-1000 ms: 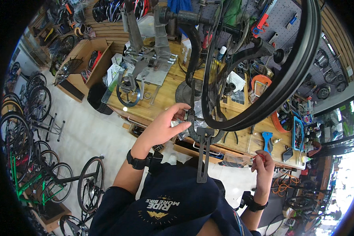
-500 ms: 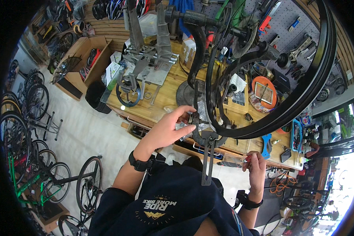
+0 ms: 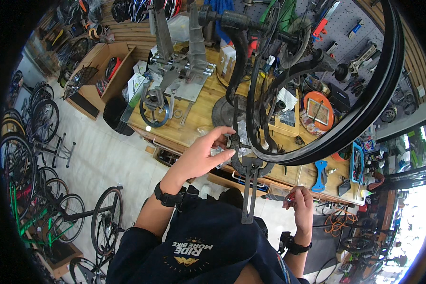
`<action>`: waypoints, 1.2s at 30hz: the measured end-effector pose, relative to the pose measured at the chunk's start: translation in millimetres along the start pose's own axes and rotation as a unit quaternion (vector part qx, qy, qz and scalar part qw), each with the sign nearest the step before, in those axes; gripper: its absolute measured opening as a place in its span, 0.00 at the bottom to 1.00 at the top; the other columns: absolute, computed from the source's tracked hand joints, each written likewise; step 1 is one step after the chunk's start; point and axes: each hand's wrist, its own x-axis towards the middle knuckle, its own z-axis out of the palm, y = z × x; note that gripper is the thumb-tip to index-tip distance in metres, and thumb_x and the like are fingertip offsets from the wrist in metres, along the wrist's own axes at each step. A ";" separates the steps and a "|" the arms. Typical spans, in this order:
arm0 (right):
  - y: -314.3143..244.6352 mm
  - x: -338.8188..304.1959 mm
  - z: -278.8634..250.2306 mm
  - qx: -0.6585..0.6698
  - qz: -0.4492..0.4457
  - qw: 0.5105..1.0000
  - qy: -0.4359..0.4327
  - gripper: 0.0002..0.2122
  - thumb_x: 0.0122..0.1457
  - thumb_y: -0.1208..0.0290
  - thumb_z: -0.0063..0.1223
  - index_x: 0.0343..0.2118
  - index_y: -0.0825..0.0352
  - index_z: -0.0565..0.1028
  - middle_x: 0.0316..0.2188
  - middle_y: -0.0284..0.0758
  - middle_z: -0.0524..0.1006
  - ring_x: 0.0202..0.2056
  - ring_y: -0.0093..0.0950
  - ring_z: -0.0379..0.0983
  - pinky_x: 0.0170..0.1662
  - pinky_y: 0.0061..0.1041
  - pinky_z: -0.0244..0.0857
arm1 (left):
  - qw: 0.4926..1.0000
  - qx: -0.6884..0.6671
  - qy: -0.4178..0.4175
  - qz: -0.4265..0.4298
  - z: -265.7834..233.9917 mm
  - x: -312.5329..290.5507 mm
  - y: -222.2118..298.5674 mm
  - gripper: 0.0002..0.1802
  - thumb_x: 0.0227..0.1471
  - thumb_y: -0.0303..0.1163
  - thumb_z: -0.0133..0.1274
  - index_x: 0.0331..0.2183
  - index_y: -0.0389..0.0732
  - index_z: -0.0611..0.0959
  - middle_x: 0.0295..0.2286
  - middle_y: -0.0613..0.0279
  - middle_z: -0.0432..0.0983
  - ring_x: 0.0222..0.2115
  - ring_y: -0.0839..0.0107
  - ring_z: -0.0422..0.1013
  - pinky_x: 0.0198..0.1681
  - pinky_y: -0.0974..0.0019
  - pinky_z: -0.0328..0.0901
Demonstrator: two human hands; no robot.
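A bicycle wheel with a black rim (image 3: 312,152) is mounted upright in a dark metal truing stand (image 3: 237,66) on the workbench. My left hand (image 3: 204,152) is at the stand's lower left side, with thumb and fingers closed around a dark ridged knob (image 3: 230,142). A slotted metal plate (image 3: 248,201) hangs from the stand toward my body. My right hand (image 3: 302,202) is below the rim, in front of the bench edge. Its curled fingers pinch a small red tool (image 3: 291,197), mostly hidden by them and apart from the wheel.
Another metal stand with a blue-rimmed handwheel (image 3: 156,113) occupies the bench's left part. To the right lie an orange round tray (image 3: 318,105), a blue tool (image 3: 320,176) and a blue bin (image 3: 357,163). Bicycles (image 3: 106,220) stand on the left floor; tools hang on the pegboard (image 3: 348,19).
My right hand has shifted slightly left with the red tool, and more of the tool shows. The rim's lower edge sits marginally higher. My left hand stays on the knob.
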 end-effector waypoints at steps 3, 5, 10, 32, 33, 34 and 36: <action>-4.9 2.3 3.5 0.033 -0.015 0.999 -0.012 0.08 0.67 0.71 0.37 0.35 0.70 0.67 0.26 0.38 0.76 0.27 0.24 0.74 0.30 0.21 0.65 | 1.000 0.002 0.003 0.010 1.7 -0.4 -3.6 0.25 0.54 0.31 0.58 0.53 0.40 0.71 0.35 0.63 0.70 0.37 0.73 0.68 0.41 0.69 0.66; -11.2 10.4 5.7 0.020 -0.048 0.998 -0.023 0.08 0.66 0.72 0.36 0.35 0.70 0.67 0.28 0.39 0.77 0.29 0.24 0.74 0.32 0.19 0.63 | 1.000 0.003 0.003 0.010 0.1 -0.9 -2.3 0.25 0.54 0.31 0.58 0.53 0.39 0.71 0.34 0.63 0.70 0.36 0.73 0.68 0.41 0.69 0.66; -76.0 26.3 23.7 -0.054 -0.113 0.988 -0.091 0.06 0.64 0.76 0.39 0.37 0.71 0.68 0.23 0.29 0.69 0.24 0.17 0.62 0.26 0.15 0.54 | 1.000 -0.001 0.009 0.003 0.8 -2.8 1.5 0.25 0.54 0.31 0.58 0.52 0.39 0.71 0.34 0.63 0.70 0.36 0.74 0.68 0.41 0.70 0.65; -135.5 33.0 76.1 -0.147 -0.355 0.919 -0.090 0.33 0.46 0.63 0.72 0.50 0.68 0.63 0.39 0.31 0.71 0.38 0.20 0.71 0.41 0.17 0.66 | 0.999 -0.039 0.001 0.014 3.3 -6.6 -12.9 0.25 0.55 0.32 0.56 0.53 0.38 0.70 0.35 0.63 0.71 0.36 0.74 0.68 0.43 0.69 0.65; -135.5 34.6 73.8 -0.152 -0.354 0.918 -0.094 0.35 0.44 0.66 0.73 0.52 0.68 0.62 0.40 0.32 0.72 0.39 0.21 0.72 0.40 0.18 0.66 | 0.999 -0.046 0.002 0.011 2.6 -5.9 -11.8 0.25 0.55 0.33 0.56 0.53 0.38 0.70 0.35 0.63 0.71 0.36 0.74 0.68 0.43 0.69 0.65; -134.9 35.1 72.0 -0.155 -0.352 0.918 -0.098 0.37 0.43 0.68 0.74 0.53 0.68 0.61 0.41 0.33 0.73 0.40 0.22 0.73 0.40 0.18 0.66 | 0.999 -0.053 0.002 0.008 2.5 -5.5 -11.2 0.25 0.56 0.33 0.56 0.53 0.38 0.70 0.35 0.63 0.71 0.36 0.74 0.68 0.43 0.69 0.65; -133.5 34.6 70.7 -0.159 -0.336 0.923 -0.100 0.36 0.43 0.69 0.74 0.52 0.68 0.62 0.41 0.33 0.73 0.39 0.22 0.73 0.40 0.18 0.66 | 0.999 -0.051 0.003 0.012 3.3 -5.5 -14.4 0.25 0.56 0.33 0.56 0.53 0.38 0.70 0.35 0.63 0.71 0.36 0.74 0.67 0.43 0.69 0.64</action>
